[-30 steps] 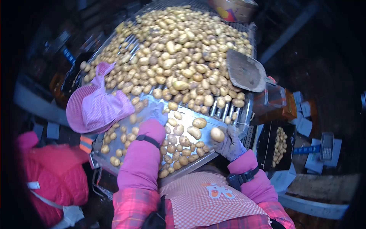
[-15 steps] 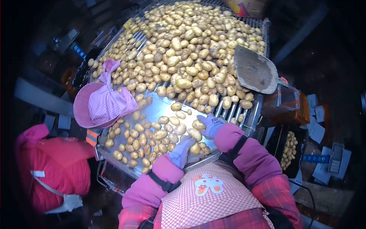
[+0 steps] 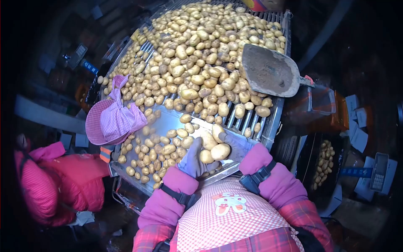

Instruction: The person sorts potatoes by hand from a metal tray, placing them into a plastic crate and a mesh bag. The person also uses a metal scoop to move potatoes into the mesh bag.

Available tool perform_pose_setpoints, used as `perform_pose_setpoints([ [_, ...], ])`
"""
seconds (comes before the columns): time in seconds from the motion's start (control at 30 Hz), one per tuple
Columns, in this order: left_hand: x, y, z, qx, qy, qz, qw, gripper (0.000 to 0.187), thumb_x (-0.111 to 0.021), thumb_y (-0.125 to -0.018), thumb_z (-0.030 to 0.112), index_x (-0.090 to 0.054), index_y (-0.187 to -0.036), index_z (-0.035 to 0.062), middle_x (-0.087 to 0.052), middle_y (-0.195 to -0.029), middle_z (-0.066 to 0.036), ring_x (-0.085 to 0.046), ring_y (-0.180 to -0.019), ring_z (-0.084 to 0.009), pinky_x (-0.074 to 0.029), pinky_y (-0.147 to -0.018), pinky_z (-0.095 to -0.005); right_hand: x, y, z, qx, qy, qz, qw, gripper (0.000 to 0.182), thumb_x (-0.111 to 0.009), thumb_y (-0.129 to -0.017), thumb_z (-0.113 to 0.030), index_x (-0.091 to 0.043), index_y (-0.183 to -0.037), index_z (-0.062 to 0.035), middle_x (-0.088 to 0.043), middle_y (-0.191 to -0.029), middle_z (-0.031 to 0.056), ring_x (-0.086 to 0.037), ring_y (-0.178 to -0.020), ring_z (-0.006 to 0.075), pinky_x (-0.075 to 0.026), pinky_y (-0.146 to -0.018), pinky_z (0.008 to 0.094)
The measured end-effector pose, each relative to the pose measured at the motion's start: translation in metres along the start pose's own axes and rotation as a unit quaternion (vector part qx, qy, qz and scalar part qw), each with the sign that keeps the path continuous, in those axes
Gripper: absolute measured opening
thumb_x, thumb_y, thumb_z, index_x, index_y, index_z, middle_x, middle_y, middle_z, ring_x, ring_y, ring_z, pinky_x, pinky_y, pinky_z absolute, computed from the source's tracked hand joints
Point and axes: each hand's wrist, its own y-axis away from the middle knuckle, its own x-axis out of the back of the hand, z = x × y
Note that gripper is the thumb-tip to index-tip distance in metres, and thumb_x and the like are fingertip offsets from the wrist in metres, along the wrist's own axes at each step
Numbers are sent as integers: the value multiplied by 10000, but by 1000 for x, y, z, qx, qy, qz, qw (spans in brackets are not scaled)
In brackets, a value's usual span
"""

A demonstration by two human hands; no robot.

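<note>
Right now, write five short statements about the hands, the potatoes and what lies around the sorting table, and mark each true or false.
1. The left hand and right hand cup several potatoes between them. True.
2. Both hands are bare. False: both wear gloves.
3. A shovel lies on the potato pile at the right edge. True.
4. The person in the pink checked hat stands to the right. False: that person is at the left.
5. The crate at the right is empty. False: it holds potatoes.

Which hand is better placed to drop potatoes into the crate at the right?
Probably the right hand: it cradles potatoes nearest the crate; the left hand lies farther off.
</note>
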Motion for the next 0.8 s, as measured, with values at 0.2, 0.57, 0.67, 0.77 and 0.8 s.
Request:
perform_pose_setpoints([
  [0.2, -55, -17, -4, -88, -71, 51, 992, 569, -337, -965, 507, -410, -1310, 60, -516, -1252, -164, -597, -1075, -268, -582, -736, -406, 15, 24, 7, 91, 53, 96, 990, 480, -555, -950, -285, -450, -1335, -18, -536, -1273, 94, -556, -1139, 195, -460, -971, 316],
  [0.57, -78, -27, -3, -27, -128, 63, 989, 728, -412, -926, 592, -347, -1413, 55, -451, -1384, -158, -489, -1249, -303, -448, -1012, -430, 66, 37, 16, -59, -81, 15, 995, 585, -537, -926, -464, -453, -1321, -42, -559, -1219, 142, -600, -1078, 267, -516, -915, 391],
  [0.67, -85, -23, -11, -140, -495, 41, 856, 629, -499, -927, 481, -355, -1392, 83, -483, -1349, -139, -499, -1232, -288, -464, -988, -414, 42, 59, -16, -55, -63, 42, 996, 634, -560, -911, -480, -449, -1312, -1, -568, -1195, 171, -612, -1052, 284, -518, -916, 402],
  [0.77, -87, -30, -13, 10, -149, 40, 988, 551, -518, -939, 365, -344, -1397, 112, -516, -1306, -119, -562, -1132, -253, -519, -854, -387, 70, 62, -3, -105, -183, 62, 975, 648, -609, -889, -458, -423, -1347, -39, -517, -1268, 174, -607, -1054, 290, -532, -896, 416],
  [0.8, -87, -29, -12, 8, -156, 30, 987, 534, -494, -950, 303, -323, -1423, 123, -526, -1294, -109, -599, -1045, -223, -524, -727, -372, 64, 65, -6, -67, -211, 69, 973, 647, -621, -884, -453, -424, -1345, -44, -517, -1266, 171, -606, -1050, 285, -531, -895, 410],
])
